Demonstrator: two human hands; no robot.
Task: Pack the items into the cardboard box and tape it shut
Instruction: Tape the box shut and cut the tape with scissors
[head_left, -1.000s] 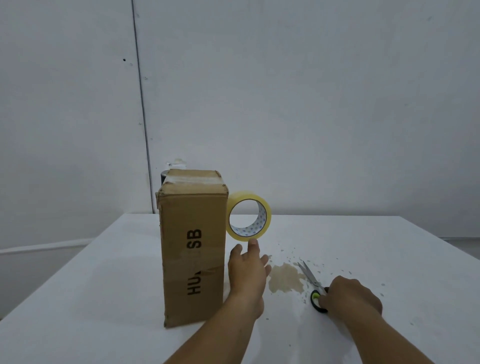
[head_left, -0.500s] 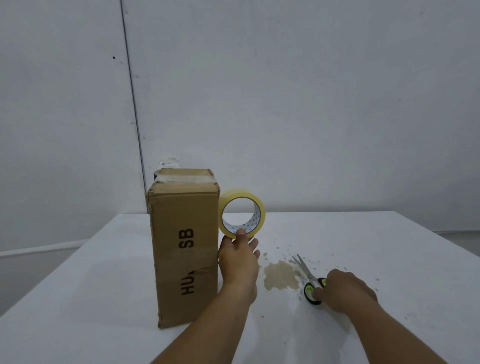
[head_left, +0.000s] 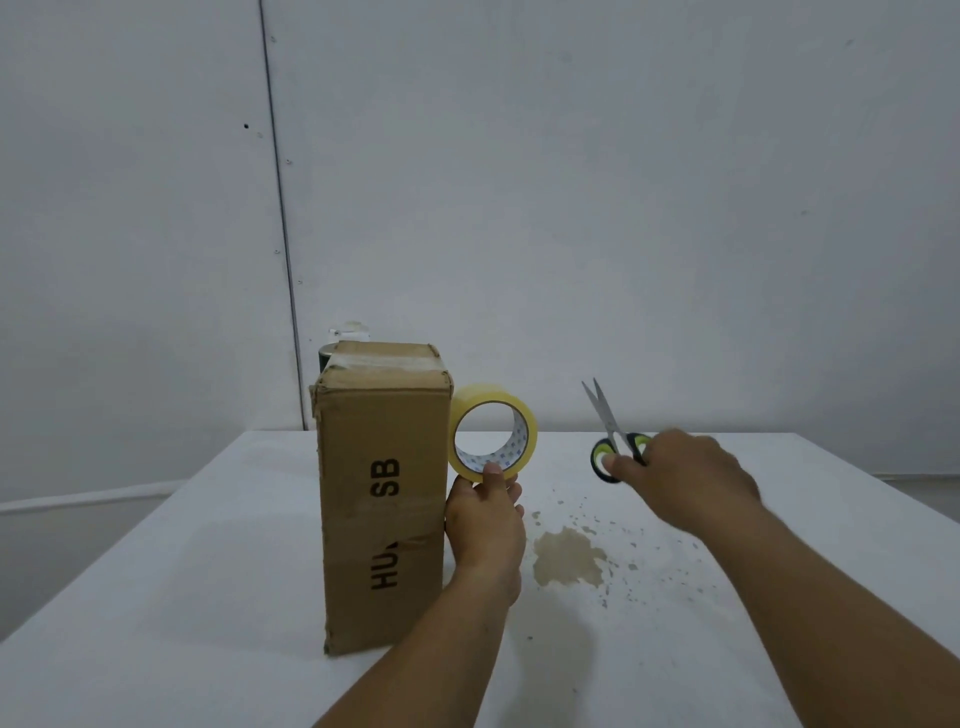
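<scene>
My left hand (head_left: 485, 525) pinches the tape (head_left: 485, 396) beside the box (head_left: 384, 499) at centre; to its right, my right hand (head_left: 685, 473) grips the scissors (head_left: 608, 421), blades pointing up-left.

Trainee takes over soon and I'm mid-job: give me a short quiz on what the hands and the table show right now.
1. True or false: the scissors lie on the table.
2. Which hand holds the tape roll? A) left B) right C) neither
3. Fill in: the stain lies to the ___ of the box.

Key
1. False: the right hand holds them in the air.
2. A: the left hand grips its lower edge.
3. right
</scene>
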